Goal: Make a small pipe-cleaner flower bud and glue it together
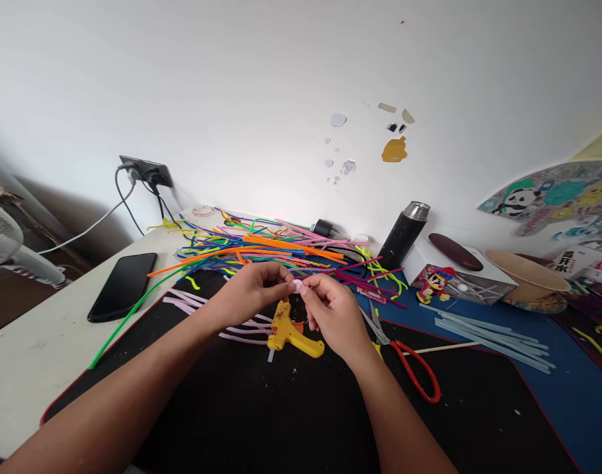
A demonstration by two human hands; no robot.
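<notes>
A small, round, pale pink piece (298,286) is pinched at the fingertips of both hands above the black mat; its exact kind is too small to make out. My left hand (259,288) holds it from the left, thumb and index finger closed. From the right, my right hand (333,309) grips its other edge, fingers curled. Just below them lies a yellow hot glue gun (284,329), a glue stick poking out of its back end. Pale lilac pipe cleaners (242,337) lie on the mat left of the glue gun and partly behind my left hand.
Red-handled scissors (414,368) lie open right of my right hand. Colourful pipe cleaners (261,243) are heaped along the wall. A black phone (123,286) is at the left. A black thermos (404,234), a small figurine (435,284) and glue sticks (493,339) are at the right.
</notes>
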